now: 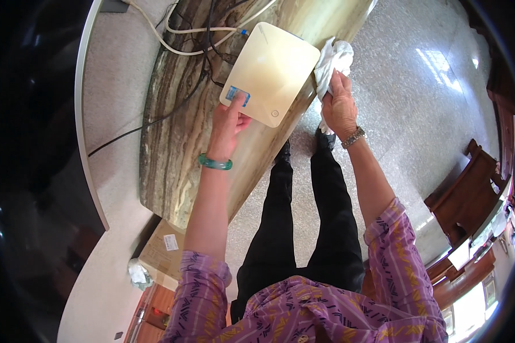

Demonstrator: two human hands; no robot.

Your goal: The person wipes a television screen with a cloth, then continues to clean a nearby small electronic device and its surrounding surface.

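Note:
A cream-coloured flat box (271,70), likely a router, lies tilted over the marble-patterned tabletop (176,128), its cables leading off at its upper left. My left hand (228,126) grips the lower left corner, the thumb on top over a blue sticker (238,95) and the fingers beneath. A green bangle is on that wrist. Off the table's right edge, my right hand (340,105) pinches a crumpled white cloth (334,58) beside the box's right corner. Part of the cloth hangs below the hand.
White and black cables (184,53) run across the table's upper end. A cardboard box (165,248) stands by the table's lower left end, with a plastic bag (139,274) beside it. A wooden chair (465,193) is at the right. A large black screen (38,150) is at the left.

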